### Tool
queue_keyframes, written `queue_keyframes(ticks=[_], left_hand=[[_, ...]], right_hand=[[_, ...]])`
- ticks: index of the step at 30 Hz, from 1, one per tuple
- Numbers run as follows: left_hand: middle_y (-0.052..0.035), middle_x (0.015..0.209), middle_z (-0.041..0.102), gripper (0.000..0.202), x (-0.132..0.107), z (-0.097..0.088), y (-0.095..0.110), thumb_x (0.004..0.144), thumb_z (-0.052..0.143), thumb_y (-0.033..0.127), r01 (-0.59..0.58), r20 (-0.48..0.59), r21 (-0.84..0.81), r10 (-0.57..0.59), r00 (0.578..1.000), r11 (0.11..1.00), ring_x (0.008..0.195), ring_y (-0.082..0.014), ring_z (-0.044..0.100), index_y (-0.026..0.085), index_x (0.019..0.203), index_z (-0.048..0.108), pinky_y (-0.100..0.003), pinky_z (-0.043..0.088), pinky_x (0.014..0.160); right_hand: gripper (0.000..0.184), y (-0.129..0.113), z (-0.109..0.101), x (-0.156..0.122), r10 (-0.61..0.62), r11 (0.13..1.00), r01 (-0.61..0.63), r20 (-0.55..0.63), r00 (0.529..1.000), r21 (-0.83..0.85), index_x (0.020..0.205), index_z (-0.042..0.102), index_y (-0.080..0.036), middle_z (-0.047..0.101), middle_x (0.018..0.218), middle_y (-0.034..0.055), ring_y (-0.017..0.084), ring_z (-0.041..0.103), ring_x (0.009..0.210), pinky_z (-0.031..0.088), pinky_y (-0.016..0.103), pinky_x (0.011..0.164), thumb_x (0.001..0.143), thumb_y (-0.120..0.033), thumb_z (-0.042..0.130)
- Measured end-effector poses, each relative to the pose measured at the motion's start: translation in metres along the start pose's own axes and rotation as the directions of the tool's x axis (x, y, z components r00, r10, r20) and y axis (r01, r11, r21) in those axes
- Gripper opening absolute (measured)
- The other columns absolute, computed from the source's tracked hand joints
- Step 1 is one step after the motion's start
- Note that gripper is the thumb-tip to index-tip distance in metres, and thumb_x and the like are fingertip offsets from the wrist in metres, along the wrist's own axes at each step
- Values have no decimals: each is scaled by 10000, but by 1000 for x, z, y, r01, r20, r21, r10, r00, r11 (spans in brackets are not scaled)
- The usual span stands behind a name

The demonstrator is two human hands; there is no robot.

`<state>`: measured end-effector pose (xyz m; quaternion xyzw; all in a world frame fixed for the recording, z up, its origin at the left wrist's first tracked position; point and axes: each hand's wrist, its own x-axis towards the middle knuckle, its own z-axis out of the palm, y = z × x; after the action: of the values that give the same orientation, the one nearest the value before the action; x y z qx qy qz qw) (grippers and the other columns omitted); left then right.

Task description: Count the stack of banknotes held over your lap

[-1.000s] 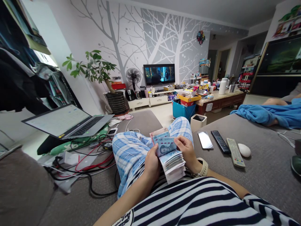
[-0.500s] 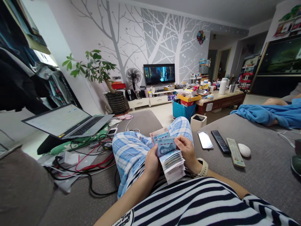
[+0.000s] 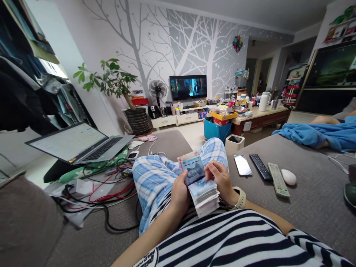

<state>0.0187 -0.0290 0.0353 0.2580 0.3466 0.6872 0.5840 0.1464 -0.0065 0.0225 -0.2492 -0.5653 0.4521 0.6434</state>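
Observation:
A thick stack of banknotes [image 3: 204,196] is folded over above my lap, its lower half fanned in many layers toward my striped shirt. My left hand [image 3: 179,191] is closed on the stack's left side, thumb on the front. Flipped up beyond the thumb are bluish notes [image 3: 194,170] with a printed portrait, and pinkish ones show behind their top edge. My right hand [image 3: 219,180], with a pale watch [image 3: 239,198] on its wrist, has its fingers curled together at the right edge of the notes. Its fingertips partly hide the contact there.
Right of my knee on the grey sofa lie a phone [image 3: 243,165], a black remote [image 3: 260,167], a beige remote [image 3: 278,180] and a white mouse [image 3: 288,177]. To the left are an open laptop [image 3: 102,150] and tangled cables [image 3: 111,191]. Another person's leg rests under a blue cloth [image 3: 314,131].
The bluish note that my right fingers held at its edge has flipped up against the others. My right fingers have drawn slightly down toward the stack's fold. My left hand stays put.

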Motion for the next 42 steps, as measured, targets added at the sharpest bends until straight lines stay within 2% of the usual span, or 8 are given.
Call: queue_keyframes(ticks=[3,8,13,20,25,31,36,42], left_hand=[[-83,839,747,299,2,-3,-2,626,713,297,14,13,-5,-14,1000,1000,864,-262,685,105,855,702,-371,503,838],[-83,867,750,280,3,-5,-2,639,713,297,-15,14,52,15,1000,999,861,-247,683,111,849,709,-350,496,843],[-77,803,748,283,-4,1,4,599,732,295,3,30,73,-5,1000,997,833,-266,689,114,815,708,-361,513,794],[-92,864,752,331,-10,4,5,599,737,262,19,62,69,-24,998,997,857,-279,695,121,897,708,-370,524,773],[-93,862,753,353,-8,3,3,601,739,248,32,83,55,-36,996,998,827,-265,698,123,929,713,-362,522,768],[-55,764,741,211,-4,0,2,614,710,271,0,26,58,-2,1000,998,777,-236,684,131,773,708,-351,512,801],[-63,857,749,283,1,-4,-2,649,698,302,16,1,23,-16,1000,1000,851,-222,681,114,860,716,-328,494,854],[-85,892,755,306,2,-5,-2,651,697,300,13,6,30,-14,1000,999,869,-247,688,100,881,719,-368,501,866]], right_hand=[[330,0,0,0,11,1000,-12,22,1000,24,706,597,-194,497,498,-33,117,412,470,317,269,500,904,-447,523],[280,-2,2,1,18,998,-20,-34,999,-54,671,549,-197,491,560,-41,117,433,531,354,264,539,796,-413,676],[278,1,3,4,49,998,-51,-64,997,-41,760,521,-209,475,634,-51,120,424,576,348,255,538,725,-380,738],[283,3,-1,5,21,985,-34,-77,997,-167,696,497,-208,411,617,-50,125,377,576,329,264,545,783,-419,664],[328,3,-1,3,49,984,-54,-37,998,-167,634,477,-208,377,586,-48,122,335,550,296,266,522,814,-442,619],[341,3,-2,3,29,983,-38,-51,998,-180,616,487,-202,387,573,-45,120,343,546,293,263,513,820,-444,614],[314,2,-2,2,24,984,-33,-52,998,-174,635,521,-196,412,575,-43,118,361,543,303,260,513,828,-427,611],[280,0,0,2,39,988,-50,-74,996,-148,681,561,-192,476,581,-38,119,407,537,333,258,511,799,-432,645]])
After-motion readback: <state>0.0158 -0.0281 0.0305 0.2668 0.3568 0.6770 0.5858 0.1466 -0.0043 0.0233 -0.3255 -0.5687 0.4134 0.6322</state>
